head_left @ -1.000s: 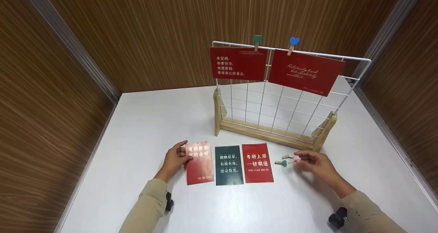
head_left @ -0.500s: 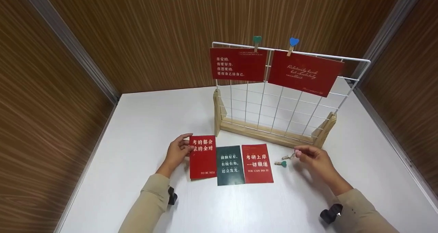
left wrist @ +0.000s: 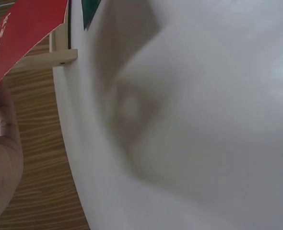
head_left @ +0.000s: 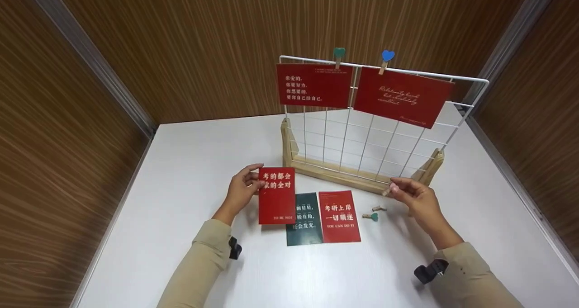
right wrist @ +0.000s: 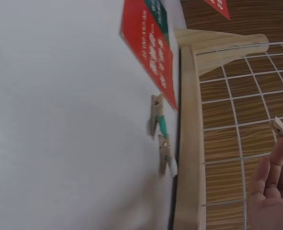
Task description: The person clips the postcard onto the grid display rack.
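My left hand (head_left: 243, 189) pinches a red card (head_left: 277, 204) by its left edge, raised off the table and partly covering a green card (head_left: 304, 229). In the left wrist view the lifted card (left wrist: 29, 31) hangs tilted from the fingers. Between thumb and fingers, my right hand (head_left: 418, 204) pinches a small wooden clothespin (head_left: 386, 191) with a pink end, near the rack's base. The right wrist view shows this clothespin (right wrist: 279, 127) at the fingertips. A second red card (head_left: 340, 217) lies flat beside the green one.
On the table lie a clothespin with a green heart (head_left: 372, 216) and another clothespin (head_left: 379, 208). Behind stands a white wire grid rack (head_left: 362, 131) on a wooden base (head_left: 334, 174). Green-heart (head_left: 338, 57) and blue-heart (head_left: 386, 60) clothespins hold two red cards (head_left: 314, 85) on it.
My left hand has lifted the red card and carried it right and toward the rack. My right hand has picked the pink clothespin up from beside the others and moved it toward the rack.
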`<state>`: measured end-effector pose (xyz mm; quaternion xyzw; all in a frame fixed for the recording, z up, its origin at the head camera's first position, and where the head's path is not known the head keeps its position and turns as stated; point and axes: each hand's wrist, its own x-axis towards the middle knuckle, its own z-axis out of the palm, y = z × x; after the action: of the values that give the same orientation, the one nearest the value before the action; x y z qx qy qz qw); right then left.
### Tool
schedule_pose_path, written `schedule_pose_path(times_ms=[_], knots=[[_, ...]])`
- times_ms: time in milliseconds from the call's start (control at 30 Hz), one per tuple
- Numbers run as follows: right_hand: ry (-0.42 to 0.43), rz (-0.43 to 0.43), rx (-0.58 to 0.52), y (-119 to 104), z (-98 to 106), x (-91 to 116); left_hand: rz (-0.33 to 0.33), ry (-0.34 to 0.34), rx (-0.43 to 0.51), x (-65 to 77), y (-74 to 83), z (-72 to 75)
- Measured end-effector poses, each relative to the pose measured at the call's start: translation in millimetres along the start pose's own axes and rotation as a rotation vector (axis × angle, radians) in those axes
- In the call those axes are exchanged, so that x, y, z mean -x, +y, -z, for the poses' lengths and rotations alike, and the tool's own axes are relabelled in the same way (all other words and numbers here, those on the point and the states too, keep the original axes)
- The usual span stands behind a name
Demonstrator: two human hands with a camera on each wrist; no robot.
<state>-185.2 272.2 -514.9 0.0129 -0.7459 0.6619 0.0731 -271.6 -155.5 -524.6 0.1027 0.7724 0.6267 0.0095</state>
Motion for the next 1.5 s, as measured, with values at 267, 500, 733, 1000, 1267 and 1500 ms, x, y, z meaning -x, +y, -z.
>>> schedule_pose_path(times_ms=[267,500,733,1000,1267,1500], knots=[[0.065,0.034,-0.055,-10.0,-3.5,-10.2,-0.065,-0.043,0.033,-13.7,18.2,-27.6],[0.103,0.057,-0.130,-18.1,-7.4,-16.4,-0.101,-0.059,0.069,-22.5,28.8,-48.3],[0.152,0.078,-0.175,-24.1,-10.4,-21.1,-0.134,-0.080,0.095,-26.0,44.8,-64.9],[0.261,0.107,-0.243,-32.9,-13.9,-24.8,-0.195,-0.120,0.100,-19.4,75.8,-85.2],[0.345,0.172,-0.292,-43.5,-15.9,-30.8,-0.222,-0.116,0.114,-34.3,65.8,-111.3],[0.389,0.213,-0.296,-51.8,-16.0,-35.2,-0.303,-0.102,0.095,-44.2,64.1,-129.8]])
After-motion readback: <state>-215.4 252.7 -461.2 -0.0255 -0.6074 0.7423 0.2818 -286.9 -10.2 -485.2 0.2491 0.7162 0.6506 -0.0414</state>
